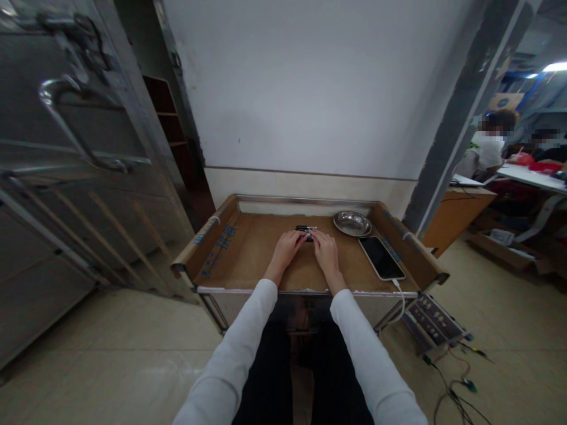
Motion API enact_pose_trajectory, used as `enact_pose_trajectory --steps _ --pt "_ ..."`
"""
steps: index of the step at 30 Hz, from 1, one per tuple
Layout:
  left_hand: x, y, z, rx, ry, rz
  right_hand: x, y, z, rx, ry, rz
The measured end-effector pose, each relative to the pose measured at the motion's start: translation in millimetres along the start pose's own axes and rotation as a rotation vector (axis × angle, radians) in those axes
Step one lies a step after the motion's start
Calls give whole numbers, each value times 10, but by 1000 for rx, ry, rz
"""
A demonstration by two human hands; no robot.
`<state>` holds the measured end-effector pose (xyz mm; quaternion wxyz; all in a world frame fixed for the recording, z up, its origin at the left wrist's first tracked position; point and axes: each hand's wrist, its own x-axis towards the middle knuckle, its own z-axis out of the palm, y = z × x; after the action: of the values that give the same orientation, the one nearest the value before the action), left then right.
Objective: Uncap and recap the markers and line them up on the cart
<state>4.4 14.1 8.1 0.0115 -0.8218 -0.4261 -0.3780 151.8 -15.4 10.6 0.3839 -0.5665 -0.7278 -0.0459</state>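
Both hands meet over the middle of the cardboard-lined cart top (252, 254). The fingers of my left hand (287, 243) are pinched together at the tips, and my right hand (325, 244) mirrors it from the other side. Between the fingertips is a small shiny thing (308, 236), too small and too covered to name. Just beyond the fingertips lies a small dark, pen-like piece (305, 228); whether it joins the shiny thing I cannot tell.
A round metal bowl (352, 224) and a phone (381, 258) with a white cable (400, 298) lie at the right. A metal door (88, 147) stands left. An electrical box (436, 324) with loose wires sits on the floor. A person (487, 144) sits far right.
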Motion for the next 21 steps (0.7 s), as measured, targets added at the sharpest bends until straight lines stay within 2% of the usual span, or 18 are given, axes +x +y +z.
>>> enact_pose_trajectory --steps 3,5,10,16,21 --pt "0 -10 -2 -3 27 -45 -9 -57 -5 127 -66 -143" --pt "2 -16 -7 27 67 -107 -11 -82 -6 160 -80 -167" --pt "4 -34 -14 232 162 -273 0 -4 46 80 -42 -68" --pt "-27 -76 49 404 83 -472 -14 138 136 -116 -38 75" --pt "-37 -121 103 385 65 -490 -24 137 145 -179 -71 69"
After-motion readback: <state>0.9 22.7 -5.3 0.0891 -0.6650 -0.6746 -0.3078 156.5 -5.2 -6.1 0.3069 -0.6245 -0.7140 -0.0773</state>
